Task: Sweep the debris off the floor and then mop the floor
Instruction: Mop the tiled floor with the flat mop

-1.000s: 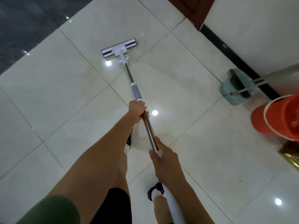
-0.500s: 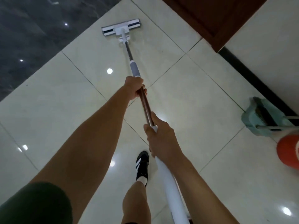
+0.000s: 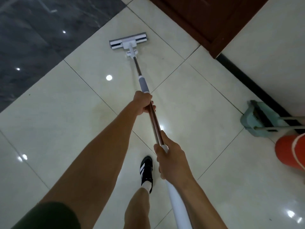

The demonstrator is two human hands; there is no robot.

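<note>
head view: the left hand (image 3: 143, 103) grasps the mop (image 3: 145, 90) pole just below its grey sleeve; the right hand (image 3: 171, 160) grasps it lower, at the white end. the mop head (image 3: 127, 40) lies flat on the floor (image 3: 189, 103), near the door (image 3: 206, 15). by the wall, a dustpan (image 3: 252, 120) holds a dark brush; beside it an orange bucket (image 3: 287, 152), contents unseen.

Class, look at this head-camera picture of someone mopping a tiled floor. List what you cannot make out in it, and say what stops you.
- Orange bucket: cut off by the right edge; contents unseen.
- Teal dustpan: whether it holds debris is unclear, as the dark brush hides its inside.
- White flat mop head: the pad underneath faces the cream floor tiles.
- Mop pole: the stretches under the left hand and right hand are covered.
- Top end of the pole: cut off by the bottom edge.
</note>
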